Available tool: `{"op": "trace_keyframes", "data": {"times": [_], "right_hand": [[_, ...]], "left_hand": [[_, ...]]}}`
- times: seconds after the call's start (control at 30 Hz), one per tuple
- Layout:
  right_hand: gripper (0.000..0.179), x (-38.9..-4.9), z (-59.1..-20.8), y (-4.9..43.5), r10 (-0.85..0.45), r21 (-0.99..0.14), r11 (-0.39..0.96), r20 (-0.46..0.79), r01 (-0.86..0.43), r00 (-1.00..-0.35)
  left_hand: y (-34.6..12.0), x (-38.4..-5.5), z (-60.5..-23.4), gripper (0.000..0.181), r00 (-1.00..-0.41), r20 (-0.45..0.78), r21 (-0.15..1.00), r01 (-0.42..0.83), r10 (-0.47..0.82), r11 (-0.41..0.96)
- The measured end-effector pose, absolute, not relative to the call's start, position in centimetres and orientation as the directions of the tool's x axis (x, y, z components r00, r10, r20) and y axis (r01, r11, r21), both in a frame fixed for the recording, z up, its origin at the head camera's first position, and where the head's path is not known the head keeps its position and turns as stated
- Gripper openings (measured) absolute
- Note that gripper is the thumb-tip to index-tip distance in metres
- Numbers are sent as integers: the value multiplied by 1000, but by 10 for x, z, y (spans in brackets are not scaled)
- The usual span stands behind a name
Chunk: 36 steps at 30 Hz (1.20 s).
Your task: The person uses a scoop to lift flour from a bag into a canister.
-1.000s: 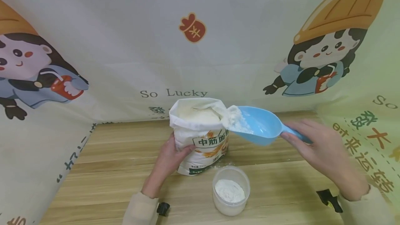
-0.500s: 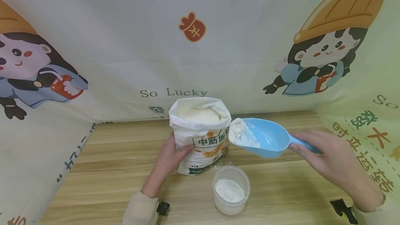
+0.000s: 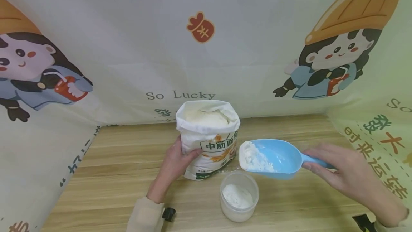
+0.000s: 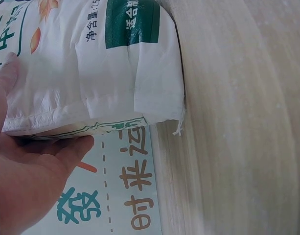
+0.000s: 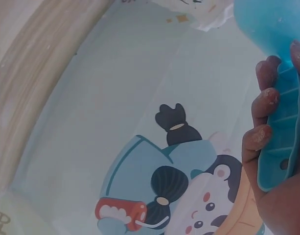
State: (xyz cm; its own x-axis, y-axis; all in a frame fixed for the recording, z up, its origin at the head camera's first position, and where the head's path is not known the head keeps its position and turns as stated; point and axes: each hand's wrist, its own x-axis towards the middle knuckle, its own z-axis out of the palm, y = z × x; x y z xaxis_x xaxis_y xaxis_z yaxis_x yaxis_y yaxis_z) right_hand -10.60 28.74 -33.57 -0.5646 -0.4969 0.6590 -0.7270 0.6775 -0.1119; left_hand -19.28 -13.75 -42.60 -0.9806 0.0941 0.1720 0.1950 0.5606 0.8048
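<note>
An open white flour bag [image 3: 209, 153] stands upright on the table, flour visible inside its folded-down mouth. My left hand [image 3: 177, 160] grips the bag's left side, thumb across the front; the left wrist view shows its fingers [image 4: 74, 152] behind the bag's edge. With my right hand [image 3: 338, 164] I hold a blue scoop [image 3: 286, 156] by its handle, fingers curled round it in the right wrist view. Flour [image 3: 254, 156] lies toward the scoop's front lip. The scoop hangs right of the bag, above and right of a clear plastic tub [image 3: 238, 214] partly filled with flour.
A wooden table [image 3: 106, 174] carries the bag and tub, with a little spilled flour between them. Printed cloth [image 3: 135, 53] walls the table at the back and both sides.
The scoop has come away from the bag's mouth, moving right and down toward the tub's level with flour in it. My left hand stays on the bag.
</note>
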Motion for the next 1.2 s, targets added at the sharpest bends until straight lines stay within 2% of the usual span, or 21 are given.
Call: {"op": "trace_keyframes", "data": {"times": [0.07,0.13,0.33,0.87,1.0,1.2], "right_hand": [[46,-106,-337,289,-512,-96,674,653,-732,-558],[48,-106,-339,290,-526,-82,674,645,-734,-554],[22,-105,-342,292,-570,-66,665,597,-743,-564],[21,-106,-338,288,-660,37,658,509,-752,-552],[27,-108,-335,285,-688,70,632,508,-771,-518],[49,-109,-329,278,-727,143,601,506,-786,-464]], "left_hand": [[-137,-193,-426,77,-981,170,807,195,98,557],[-137,-193,-426,78,-981,168,810,195,100,552],[-137,-194,-427,78,-981,167,807,193,99,558],[-137,-194,-427,78,-981,173,806,195,93,559],[-137,-193,-427,78,-981,172,808,194,92,557],[-138,-193,-426,78,-981,172,809,193,91,556]]}}
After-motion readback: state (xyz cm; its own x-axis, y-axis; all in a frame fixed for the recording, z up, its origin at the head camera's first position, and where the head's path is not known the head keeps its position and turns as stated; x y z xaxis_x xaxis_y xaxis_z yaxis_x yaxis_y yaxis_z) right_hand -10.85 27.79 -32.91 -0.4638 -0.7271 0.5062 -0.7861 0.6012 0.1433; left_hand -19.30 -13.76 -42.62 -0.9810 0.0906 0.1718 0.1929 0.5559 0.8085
